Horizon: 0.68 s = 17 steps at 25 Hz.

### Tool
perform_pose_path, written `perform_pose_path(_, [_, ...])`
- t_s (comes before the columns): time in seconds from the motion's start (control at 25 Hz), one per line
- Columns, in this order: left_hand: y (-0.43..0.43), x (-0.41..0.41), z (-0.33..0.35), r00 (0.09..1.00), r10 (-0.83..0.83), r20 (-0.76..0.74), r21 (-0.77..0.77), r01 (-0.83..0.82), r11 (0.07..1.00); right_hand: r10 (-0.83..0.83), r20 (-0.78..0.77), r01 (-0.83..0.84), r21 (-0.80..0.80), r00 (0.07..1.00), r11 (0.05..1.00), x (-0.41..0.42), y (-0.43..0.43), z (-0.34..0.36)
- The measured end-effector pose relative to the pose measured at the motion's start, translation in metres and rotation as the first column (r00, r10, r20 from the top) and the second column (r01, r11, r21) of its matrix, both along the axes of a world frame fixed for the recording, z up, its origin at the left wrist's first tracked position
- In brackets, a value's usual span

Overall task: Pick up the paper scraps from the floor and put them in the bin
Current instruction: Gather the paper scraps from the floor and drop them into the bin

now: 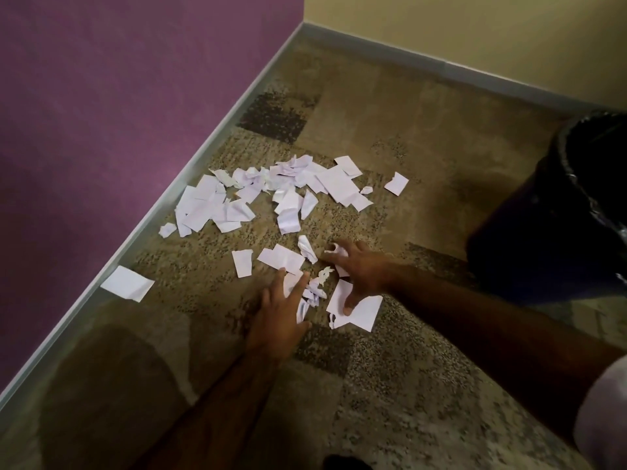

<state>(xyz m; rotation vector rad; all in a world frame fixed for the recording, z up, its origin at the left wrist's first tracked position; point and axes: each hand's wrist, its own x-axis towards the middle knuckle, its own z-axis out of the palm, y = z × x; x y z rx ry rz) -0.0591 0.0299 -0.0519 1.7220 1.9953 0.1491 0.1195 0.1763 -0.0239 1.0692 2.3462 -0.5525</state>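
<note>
Scraps on carpet; both hands spread, maybe touching.

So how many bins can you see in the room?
1. The dark bin stands on the carpet at the right edge of the view, partly cut off by the frame. Others could sit outside the view.

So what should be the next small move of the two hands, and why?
Probably draw both hands together, raking the small crumpled scraps between them into one handful. The left hand and right hand lie spread on either side of them, and the bin stands close on the right.
</note>
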Motion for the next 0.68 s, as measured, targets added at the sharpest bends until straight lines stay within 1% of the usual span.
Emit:
perform_pose_path(0.12, [0.006,0.006,-0.005,0.999,-0.051,0.008,0.042,0.051,0.998,0.191,0.095,-0.197,0.062,0.977,0.978,-0.009,-0.015,-0.007])
perform_pose_path(0.2, [0.012,0.008,-0.008,0.997,-0.078,0.022,0.06,0.077,0.995,0.25,0.131,-0.266,0.116,0.959,0.957,-0.006,-0.027,-0.011])
perform_pose_path(0.28, [0.018,0.01,-0.007,0.996,-0.085,0.023,0.083,0.082,0.993,0.256,0.102,-0.269,0.143,0.961,0.953,0.001,-0.035,-0.013])
perform_pose_path(0.36, [0.02,0.011,-0.008,0.997,-0.069,0.029,0.111,0.066,0.992,0.222,0.011,-0.222,0.124,0.975,0.967,0.007,-0.042,-0.016])
perform_pose_path(0.44, [0.02,0.012,-0.011,0.996,-0.077,0.051,0.137,0.07,0.988,0.129,-0.085,-0.124,0.059,0.988,0.991,0.012,-0.046,-0.018])
perform_pose_path(0.52, [0.021,0.009,-0.014,0.992,-0.068,0.103,0.172,0.05,0.984,-0.059,-0.219,0.046,-0.061,0.974,0.997,0.016,-0.048,-0.018])
perform_pose_path(0.56, [0.023,0.008,-0.016,0.99,-0.032,0.136,0.198,0.005,0.98,-0.164,-0.278,0.135,-0.12,0.946,0.984,0.018,-0.048,-0.017])
perform_pose_path(0.6, [0.026,0.006,-0.019,0.984,0.032,0.177,0.217,-0.071,0.973,-0.243,-0.315,0.206,-0.146,0.917,0.968,0.021,-0.047,-0.016])
perform_pose_path(0.68, [0.031,0.006,-0.017,0.939,0.214,0.27,0.201,-0.272,0.941,-0.375,-0.344,0.337,-0.166,0.861,0.927,0.03,-0.042,-0.015])
